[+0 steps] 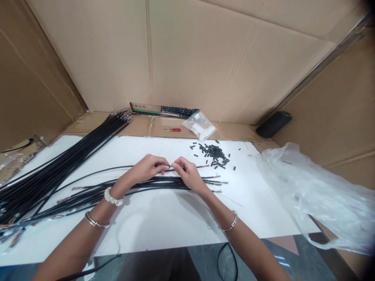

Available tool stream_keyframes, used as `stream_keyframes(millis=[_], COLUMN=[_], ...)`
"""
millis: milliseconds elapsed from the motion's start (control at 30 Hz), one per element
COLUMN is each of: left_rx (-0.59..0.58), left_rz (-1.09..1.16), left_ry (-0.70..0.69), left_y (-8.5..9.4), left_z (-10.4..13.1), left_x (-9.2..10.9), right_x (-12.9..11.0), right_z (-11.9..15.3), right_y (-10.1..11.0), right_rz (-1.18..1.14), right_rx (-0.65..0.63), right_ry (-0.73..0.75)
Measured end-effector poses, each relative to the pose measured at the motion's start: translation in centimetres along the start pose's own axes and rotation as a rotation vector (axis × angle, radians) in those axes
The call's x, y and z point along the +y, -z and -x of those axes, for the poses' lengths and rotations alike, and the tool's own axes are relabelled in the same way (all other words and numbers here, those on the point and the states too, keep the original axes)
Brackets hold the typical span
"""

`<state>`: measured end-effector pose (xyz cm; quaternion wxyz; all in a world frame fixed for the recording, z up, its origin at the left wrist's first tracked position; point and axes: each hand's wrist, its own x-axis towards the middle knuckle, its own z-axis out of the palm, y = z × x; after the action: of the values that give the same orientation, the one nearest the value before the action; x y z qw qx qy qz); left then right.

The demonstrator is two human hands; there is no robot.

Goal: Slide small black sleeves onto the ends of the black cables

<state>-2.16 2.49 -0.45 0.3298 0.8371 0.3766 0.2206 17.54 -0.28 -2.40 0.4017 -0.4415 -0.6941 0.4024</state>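
Observation:
Both hands meet above the middle of the white tabletop (164, 226), fingertips nearly touching. My left hand (152, 167) is closed in a pinch, and my right hand (186, 171) pinches too, close to its right. What lies between the fingertips is too small to make out. Several black cables (164, 182) with stripped, coloured wire ends run beneath and just in front of the hands. One black cable (108, 169) passes behind my left wrist, and a cable end shows right of my right hand. Short black tube pieces (215, 152) lie in a loose pile beyond my right hand.
A thick bundle of black cables (79, 152) covers the left side. Behind are a red-handled tool (175, 130), a clear bag with white pieces (199, 125) and a black cylinder (274, 124). Translucent plastic (319, 191) drapes over the right edge. Cardboard walls (187, 58) surround the table.

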Motion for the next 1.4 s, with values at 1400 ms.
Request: stream_keyframes(millis=[1400], left_rx=[0.097], left_rz=[0.042], left_ry=[0.099], left_y=[-1.6], left_z=[-0.1], left_x=[0.2], right_x=[1.1], right_z=[-0.4], right_y=[0.6], right_rz=[0.194], right_rx=[-0.051], right_ry=[0.222])
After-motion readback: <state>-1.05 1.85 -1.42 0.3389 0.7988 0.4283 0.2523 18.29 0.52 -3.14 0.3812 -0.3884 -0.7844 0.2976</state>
